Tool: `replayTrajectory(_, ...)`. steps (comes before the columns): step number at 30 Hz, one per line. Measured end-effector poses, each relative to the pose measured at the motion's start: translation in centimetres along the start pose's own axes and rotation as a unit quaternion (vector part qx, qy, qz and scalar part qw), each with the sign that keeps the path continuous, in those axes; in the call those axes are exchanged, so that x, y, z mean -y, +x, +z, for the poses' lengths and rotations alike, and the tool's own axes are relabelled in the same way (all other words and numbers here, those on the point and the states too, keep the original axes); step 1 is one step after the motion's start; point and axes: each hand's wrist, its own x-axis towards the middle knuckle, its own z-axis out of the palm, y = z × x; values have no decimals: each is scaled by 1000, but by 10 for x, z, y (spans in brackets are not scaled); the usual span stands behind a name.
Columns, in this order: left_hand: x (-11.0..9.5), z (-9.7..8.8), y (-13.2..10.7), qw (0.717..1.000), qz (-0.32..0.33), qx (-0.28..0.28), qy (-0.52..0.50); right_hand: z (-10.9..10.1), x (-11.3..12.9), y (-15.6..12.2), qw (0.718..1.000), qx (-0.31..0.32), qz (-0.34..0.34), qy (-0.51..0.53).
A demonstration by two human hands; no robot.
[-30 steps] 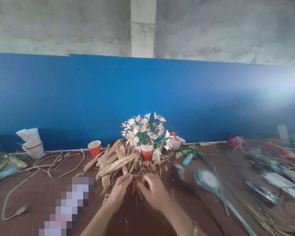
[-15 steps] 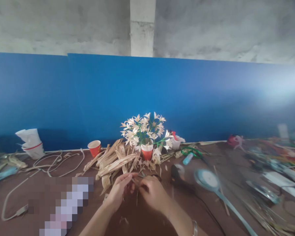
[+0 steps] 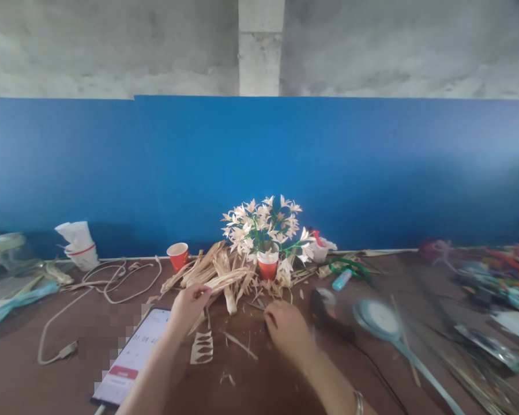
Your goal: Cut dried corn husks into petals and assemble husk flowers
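My left hand (image 3: 192, 305) is at the near edge of a pile of dried husks (image 3: 211, 268), its thumb and fingers pinched on one pale husk. To the right, my right hand (image 3: 288, 331) rests low over the table with its fingers curled under. Whether anything is in them is hidden. Between my hands and the blue wall, a bunch of white artificial flowers (image 3: 263, 225) on green stems stands in a red and white paper cup (image 3: 268, 267). A husk piece with petal-shaped cutouts (image 3: 202, 348) and thin scraps (image 3: 240, 344) lie between my forearms.
A phone (image 3: 134, 357) lies by my left forearm, a white cable (image 3: 54, 320) beyond it. An empty red cup (image 3: 178, 255) stands behind. To the right are a black corded tool (image 3: 328, 317), a pale blue ribbon roll (image 3: 378, 319) and a green ring (image 3: 350, 266).
My hands, together over a thin strip before, have parted. The left has gone forward to the husk pile; the right has drawn aside. The cutout piece now shows. The view has swung left.
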Motion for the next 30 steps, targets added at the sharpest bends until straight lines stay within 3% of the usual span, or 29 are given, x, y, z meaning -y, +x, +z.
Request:
replayTrajectory(1,2,-5,1,995,0,24,98,-3,-3,0,999,0,40,-21)
replayTrajectory(3,4,-13,3,969,-17,15,246,-6,-9,1,993,10,103,-57)
replayTrajectory(6,4,-21,4,938,-44,-17,344,-6,-16,1,990,26,126,-64)
replayTrajectory(15,-5,-7,-5,923,-52,46,378,-1,-10,1,994,6,104,-35)
replayTrajectory(17,-3,0,-7,925,-24,22,377,-1,-9,1,994,9,101,-27)
replayTrajectory(19,2,6,-8,921,47,-40,386,-1,-8,1,995,10,98,-28)
replayTrajectory(21,11,11,-6,907,104,-66,402,-1,-8,1,995,13,94,-37)
replayTrajectory(25,26,14,1,919,113,-26,376,-4,-9,1,994,13,90,-52)
replayTrajectory(30,26,10,4,925,93,-12,369,-9,-9,1,996,16,78,-49)
